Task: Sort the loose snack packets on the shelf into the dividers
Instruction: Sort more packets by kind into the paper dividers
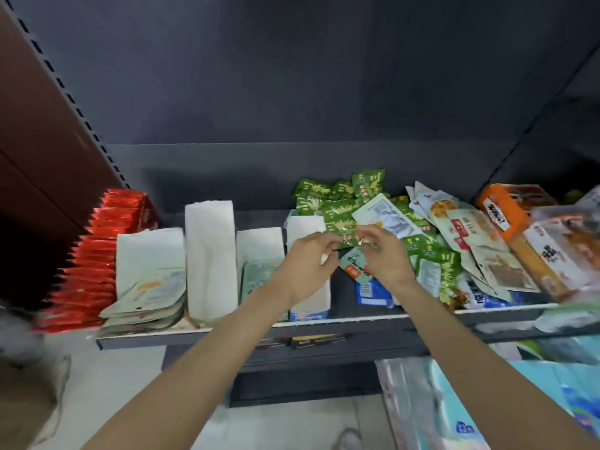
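Observation:
A heap of loose green snack packets lies on the dark shelf, right of centre. White dividers stand in a row on the left half, with pale packets stacked between two of them. My left hand and my right hand meet over the shelf's middle. Both pinch a small green packet by its ends. A teal packet shows just below, between the hands; which hand holds it I cannot tell.
Red packets are lined up at the far left. Beige packets and orange ones pile up at the right end. A lower shelf at bottom right holds blue and white packs. Pale floor lies below left.

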The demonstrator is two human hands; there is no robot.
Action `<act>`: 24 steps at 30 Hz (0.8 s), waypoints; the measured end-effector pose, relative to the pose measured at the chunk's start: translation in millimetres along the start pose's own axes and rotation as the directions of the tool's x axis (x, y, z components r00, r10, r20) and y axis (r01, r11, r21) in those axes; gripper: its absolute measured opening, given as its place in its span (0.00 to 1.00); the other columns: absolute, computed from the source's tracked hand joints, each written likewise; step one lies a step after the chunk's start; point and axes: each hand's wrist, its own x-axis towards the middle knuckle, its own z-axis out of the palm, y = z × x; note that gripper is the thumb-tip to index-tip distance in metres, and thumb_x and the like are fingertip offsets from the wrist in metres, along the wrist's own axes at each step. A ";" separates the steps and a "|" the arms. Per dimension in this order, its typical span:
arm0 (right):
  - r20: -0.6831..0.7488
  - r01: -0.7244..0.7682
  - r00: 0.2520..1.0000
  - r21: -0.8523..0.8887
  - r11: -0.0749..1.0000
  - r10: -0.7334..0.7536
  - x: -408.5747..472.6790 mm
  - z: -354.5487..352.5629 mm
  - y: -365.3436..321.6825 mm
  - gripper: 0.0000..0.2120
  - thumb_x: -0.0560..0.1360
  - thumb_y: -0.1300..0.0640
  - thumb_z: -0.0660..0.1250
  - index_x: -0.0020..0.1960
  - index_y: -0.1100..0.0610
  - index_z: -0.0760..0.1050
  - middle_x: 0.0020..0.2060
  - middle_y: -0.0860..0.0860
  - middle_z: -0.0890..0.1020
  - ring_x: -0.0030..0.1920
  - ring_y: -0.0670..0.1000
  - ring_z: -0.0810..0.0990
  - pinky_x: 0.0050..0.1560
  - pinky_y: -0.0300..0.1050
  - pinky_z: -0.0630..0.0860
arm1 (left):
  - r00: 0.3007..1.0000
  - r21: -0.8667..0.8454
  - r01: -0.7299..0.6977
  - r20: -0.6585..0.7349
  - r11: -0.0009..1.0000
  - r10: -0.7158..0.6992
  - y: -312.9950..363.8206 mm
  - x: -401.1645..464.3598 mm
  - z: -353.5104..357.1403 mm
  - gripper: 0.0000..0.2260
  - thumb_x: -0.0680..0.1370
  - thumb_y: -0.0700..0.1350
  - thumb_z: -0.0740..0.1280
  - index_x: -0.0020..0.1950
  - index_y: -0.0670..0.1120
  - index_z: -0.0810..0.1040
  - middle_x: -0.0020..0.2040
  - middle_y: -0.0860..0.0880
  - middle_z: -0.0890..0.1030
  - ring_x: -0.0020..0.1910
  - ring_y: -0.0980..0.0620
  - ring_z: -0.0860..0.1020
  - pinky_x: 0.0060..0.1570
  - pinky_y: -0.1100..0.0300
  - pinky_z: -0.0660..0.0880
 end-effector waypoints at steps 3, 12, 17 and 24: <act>0.017 -0.093 0.995 -0.172 0.981 0.098 24.9 -29.5 53.4 0.23 0.76 0.64 0.63 0.70 0.59 0.65 0.68 0.56 0.69 0.68 0.56 0.68 0.63 0.43 0.65 | 0.985 -0.173 0.161 0.091 0.972 -0.147 20.4 48.1 57.1 0.16 0.78 0.36 0.61 0.65 0.40 0.73 0.59 0.43 0.78 0.58 0.49 0.76 0.58 0.64 0.70; 0.307 -0.017 0.927 -0.538 0.843 0.215 61.2 -60.7 131.9 0.41 0.75 0.50 0.66 0.77 0.53 0.42 0.76 0.53 0.39 0.75 0.55 0.38 0.73 0.48 0.40 | 0.606 -0.526 0.735 0.226 0.428 -0.762 4.3 147.0 145.6 0.04 0.78 0.36 0.63 0.49 0.37 0.76 0.42 0.42 0.80 0.40 0.49 0.78 0.36 0.61 0.74; 0.351 0.007 0.918 -0.476 0.880 0.183 60.8 -64.6 141.2 0.41 0.75 0.53 0.67 0.77 0.52 0.42 0.76 0.51 0.38 0.75 0.54 0.37 0.72 0.47 0.39 | 0.534 -0.559 0.755 0.217 0.344 -0.817 13.2 162.3 148.5 0.12 0.79 0.38 0.65 0.61 0.36 0.74 0.54 0.39 0.81 0.28 0.55 0.71 0.19 0.69 0.68; 0.214 0.103 0.976 -0.340 0.935 -0.030 58.6 -65.2 125.0 0.42 0.74 0.53 0.68 0.76 0.48 0.43 0.76 0.49 0.49 0.76 0.52 0.44 0.74 0.49 0.46 | 0.783 -0.349 0.574 -0.031 0.741 -0.622 29.3 152.4 111.3 0.08 0.81 0.41 0.57 0.54 0.40 0.73 0.46 0.44 0.80 0.38 0.49 0.82 0.28 0.64 0.76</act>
